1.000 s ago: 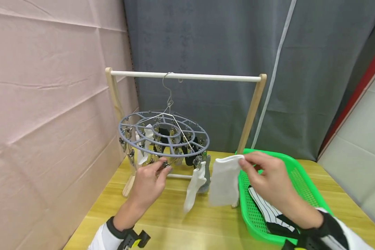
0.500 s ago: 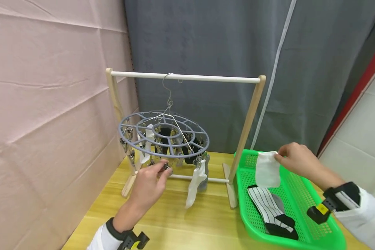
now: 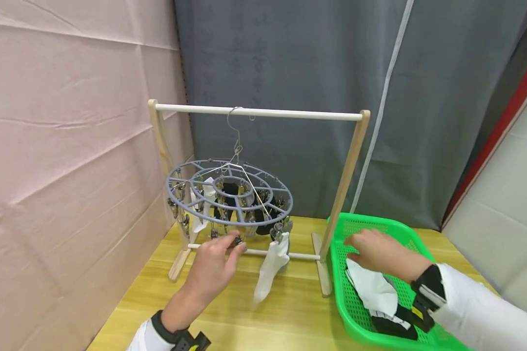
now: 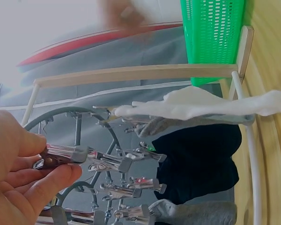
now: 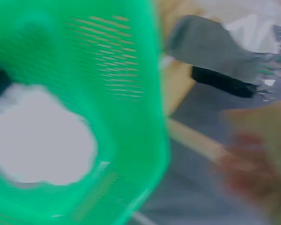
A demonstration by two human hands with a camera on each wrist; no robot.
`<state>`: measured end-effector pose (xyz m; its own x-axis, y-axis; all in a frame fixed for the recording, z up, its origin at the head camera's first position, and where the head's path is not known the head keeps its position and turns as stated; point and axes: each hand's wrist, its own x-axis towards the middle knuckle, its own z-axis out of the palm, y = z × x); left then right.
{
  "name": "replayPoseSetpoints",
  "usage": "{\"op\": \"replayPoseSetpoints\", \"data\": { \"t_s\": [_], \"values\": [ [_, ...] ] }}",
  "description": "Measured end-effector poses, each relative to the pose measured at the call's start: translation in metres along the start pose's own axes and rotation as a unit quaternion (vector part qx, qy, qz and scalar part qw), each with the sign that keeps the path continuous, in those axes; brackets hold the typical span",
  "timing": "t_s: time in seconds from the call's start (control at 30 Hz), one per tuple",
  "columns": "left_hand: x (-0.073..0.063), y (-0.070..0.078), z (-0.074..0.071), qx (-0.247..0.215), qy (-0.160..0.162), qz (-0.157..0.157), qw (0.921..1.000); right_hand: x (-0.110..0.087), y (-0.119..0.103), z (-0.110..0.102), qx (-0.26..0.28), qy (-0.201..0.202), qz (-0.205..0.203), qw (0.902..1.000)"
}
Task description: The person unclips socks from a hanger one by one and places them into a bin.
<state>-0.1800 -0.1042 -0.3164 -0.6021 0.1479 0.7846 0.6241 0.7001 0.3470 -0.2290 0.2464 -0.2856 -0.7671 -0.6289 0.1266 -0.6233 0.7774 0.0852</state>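
Left hand (image 3: 212,258) pinches shiny metal clip (image 4: 64,152); right hand (image 3: 379,249), relaxed, empty, over perforated green basket (image 5: 131,126).

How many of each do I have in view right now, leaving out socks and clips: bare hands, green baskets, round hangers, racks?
Bare hands: 2, the left hand and the right hand
Green basket: 1
Round hanger: 1
Rack: 1
Total: 5
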Motion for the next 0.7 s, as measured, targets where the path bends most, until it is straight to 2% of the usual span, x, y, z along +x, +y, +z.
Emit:
{"op": "replayPoseSetpoints", "data": {
  "t_s": [0.03, 0.07, 0.1, 0.17, 0.2, 0.27, 0.37, 0.57, 0.63, 0.7],
  "values": [
    [-0.001, 0.001, 0.000, 0.006, 0.001, 0.004, 1.0000, 0.011, -0.003, -0.004, -0.037, 0.065, -0.040, 0.9964],
    [-0.002, 0.001, 0.000, 0.010, 0.001, 0.008, 0.9999, 0.023, -0.004, -0.006, -0.070, 0.129, -0.081, 0.9859],
    [-0.002, 0.002, 0.000, 0.015, 0.000, 0.013, 0.9998, 0.035, -0.005, -0.006, -0.097, 0.183, -0.116, 0.9714],
    [-0.004, 0.003, 0.000, 0.019, -0.004, 0.020, 0.9996, 0.054, -0.005, -0.004, -0.128, 0.257, -0.169, 0.9428],
    [-0.004, 0.004, 0.000, 0.020, -0.006, 0.022, 0.9995, 0.063, -0.006, -0.003, -0.134, 0.277, -0.184, 0.9335],
    [-0.005, 0.005, 0.001, 0.021, -0.007, 0.022, 0.9995, 0.078, -0.007, 0.003, -0.130, 0.294, -0.196, 0.9263],
    [-0.005, 0.007, 0.003, 0.019, -0.009, 0.024, 0.9995, 0.094, -0.010, 0.009, -0.114, 0.302, -0.198, 0.9255],
    [-0.006, 0.008, 0.001, 0.031, 0.000, 0.048, 0.9984, 0.107, -0.020, 0.010, -0.083, 0.330, -0.201, 0.9188],
    [-0.005, 0.009, -0.001, 0.053, 0.023, 0.072, 0.9958, 0.108, -0.023, 0.010, -0.084, 0.338, -0.207, 0.9142],
    [-0.003, 0.011, -0.004, 0.072, 0.067, 0.115, 0.9885, 0.108, -0.026, 0.008, -0.086, 0.343, -0.212, 0.9110]
  ]
}}
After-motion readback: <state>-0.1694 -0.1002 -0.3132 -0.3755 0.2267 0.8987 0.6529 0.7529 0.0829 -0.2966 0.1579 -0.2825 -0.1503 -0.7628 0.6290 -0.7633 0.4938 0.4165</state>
